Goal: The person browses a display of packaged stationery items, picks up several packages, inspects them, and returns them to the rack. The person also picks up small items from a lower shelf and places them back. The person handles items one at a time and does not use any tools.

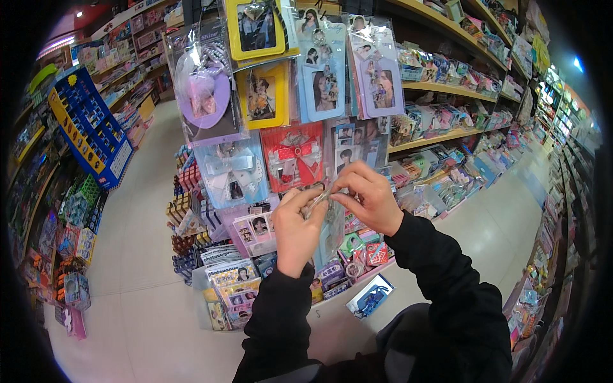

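Note:
My left hand [299, 222] pinches the top of a clear plastic packet [330, 234] that hangs below my fingers; a pale blue item shows dimly inside. My right hand [366, 194] touches the same top edge with thumb and forefinger, close to a small dark ring or hook. Just behind hang a packet with a red polka-dot bow [295, 155] and one with a light blue bow [232, 167]. Higher up are yellow card holders [262, 95], a blue card holder [327, 81], a lilac one [382, 86] and a purple oval holder [206, 100], all in clear sleeves.
Beneath the hanging packets, a bin [203, 299] holds photo-card packs. A packet with a blue item [370, 297] lies low, in front of my body. Wooden shelves [445, 91] of boxed goods run along the right; a blue display stand [91, 129] leans at the left.

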